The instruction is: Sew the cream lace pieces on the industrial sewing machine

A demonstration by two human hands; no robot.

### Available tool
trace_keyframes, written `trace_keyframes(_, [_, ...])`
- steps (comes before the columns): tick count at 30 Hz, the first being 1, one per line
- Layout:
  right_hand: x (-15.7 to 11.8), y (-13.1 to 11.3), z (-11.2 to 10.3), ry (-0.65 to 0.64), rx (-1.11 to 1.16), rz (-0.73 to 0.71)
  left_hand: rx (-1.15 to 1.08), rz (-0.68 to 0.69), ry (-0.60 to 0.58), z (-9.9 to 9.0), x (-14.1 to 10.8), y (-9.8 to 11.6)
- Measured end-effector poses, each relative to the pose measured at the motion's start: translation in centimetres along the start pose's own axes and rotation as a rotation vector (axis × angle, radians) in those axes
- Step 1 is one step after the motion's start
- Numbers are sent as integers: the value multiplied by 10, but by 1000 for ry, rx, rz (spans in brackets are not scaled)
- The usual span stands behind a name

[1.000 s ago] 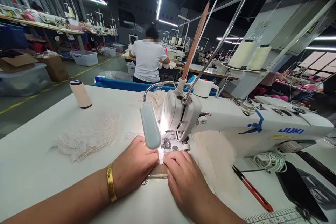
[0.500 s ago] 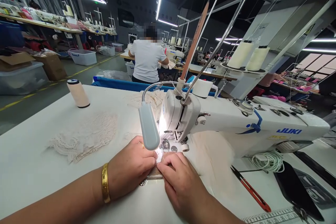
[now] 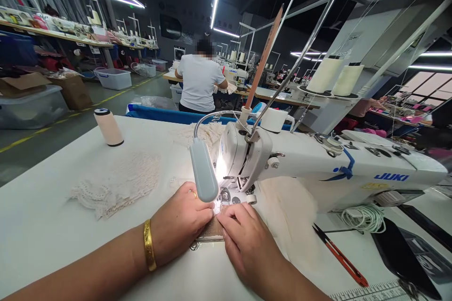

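My left hand (image 3: 181, 225), with a gold bracelet at the wrist, is pinched at the needle area of a white sewing machine (image 3: 296, 164). Beside it my right hand (image 3: 247, 240) is closed too, thumb and index together. Between them lies a small piece of light brown fabric (image 3: 214, 229), its edge at both sets of fingertips. A grey lamp head (image 3: 204, 171) shines on the needle and partly covers the left fingers. Sheer cream fabric (image 3: 289, 216) spreads right of the needle, under the machine arm. A stack of cream lace (image 3: 118, 183) rests on the table to the left.
A peach thread cone (image 3: 108, 127) stands at the table's far left edge. Red-handled snips (image 3: 341, 256), a ruler (image 3: 374, 291), a black phone-like object (image 3: 402, 256) and a coiled pale cord (image 3: 363, 217) lie at right. A person (image 3: 200, 80) in white sits ahead, facing away.
The whole view has shifted slightly, so things appear a little further right. Both hands keep nearly the same place by the needle, and slightly more brown fabric shows between them.
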State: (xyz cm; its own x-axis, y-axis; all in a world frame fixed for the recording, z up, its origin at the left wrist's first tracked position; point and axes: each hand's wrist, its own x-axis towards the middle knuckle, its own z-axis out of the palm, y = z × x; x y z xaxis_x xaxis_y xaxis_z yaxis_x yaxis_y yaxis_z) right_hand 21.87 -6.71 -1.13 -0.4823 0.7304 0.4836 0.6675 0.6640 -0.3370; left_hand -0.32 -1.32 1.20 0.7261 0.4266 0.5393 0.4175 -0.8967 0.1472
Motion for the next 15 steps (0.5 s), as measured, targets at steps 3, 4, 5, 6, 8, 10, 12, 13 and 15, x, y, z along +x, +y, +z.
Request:
trace_keyframes(3, [1,0,-1,-21,-23,15,27,-4,-3,1,2,-1])
trace_keyframes(4, [1,0,-2,-30,-32,25,36,-6,-5,1,2,-2])
trace_keyframes(5, [2,0,-2,-39,-42,36,44,-7,-7,1,2,-3])
trace_keyframes(6, [3,0,-3,-47,-51,47,52,-9,-9,2,2,-4])
trace_keyframes(8, [4,0,-4,-60,-67,63,61,-10,-5,2,1,-6])
trace_keyframes(10, [5,0,-4,-63,-78,61,55,-7,-5,2,0,-6])
trace_keyframes(12, [5,0,-4,-57,-85,51,38,-4,-11,3,-1,-6])
trace_keyframes(13, [5,1,-4,-55,-87,48,31,-3,-16,3,-1,-6])
trace_keyframes(15, [5,1,-3,-61,-88,53,24,-3,-25,3,0,-5])
